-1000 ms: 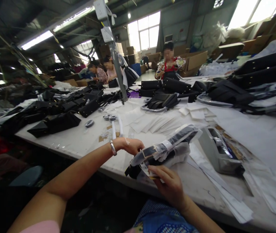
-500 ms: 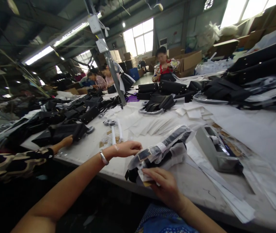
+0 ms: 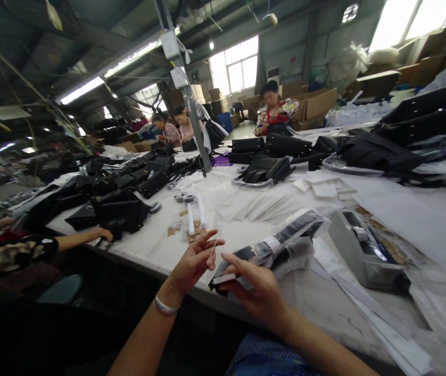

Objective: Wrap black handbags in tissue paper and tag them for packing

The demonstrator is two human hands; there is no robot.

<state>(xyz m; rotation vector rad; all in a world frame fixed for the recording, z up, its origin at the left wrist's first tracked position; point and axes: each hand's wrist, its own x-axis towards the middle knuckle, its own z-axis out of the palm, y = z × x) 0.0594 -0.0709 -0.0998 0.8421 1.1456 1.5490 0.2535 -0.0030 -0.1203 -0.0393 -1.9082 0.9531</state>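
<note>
My left hand (image 3: 195, 259) is raised above the near table edge, fingers partly spread, and pinches a thin pale strip that I cannot make out. My right hand (image 3: 255, 291) lies close to the right of it, thumb and fingers closed on the near end of a black strap wrapped in clear plastic (image 3: 276, 241). The wrapped strap stretches up and to the right over crumpled white wrapping (image 3: 298, 255) on the white table (image 3: 156, 245). A silver bracelet sits on my left wrist.
A grey tape dispenser (image 3: 364, 248) stands right of the strap. White paper sheets (image 3: 254, 203) and small tape rolls (image 3: 182, 197) lie mid-table. Black bags (image 3: 117, 209) pile at the left, where another person's hand (image 3: 103, 234) reaches. Several seated people work at the far end.
My left hand has left the top of the wrapped strap, moved down and nearer, and now pinches a thin strip. The other person's arm has moved in at the left.
</note>
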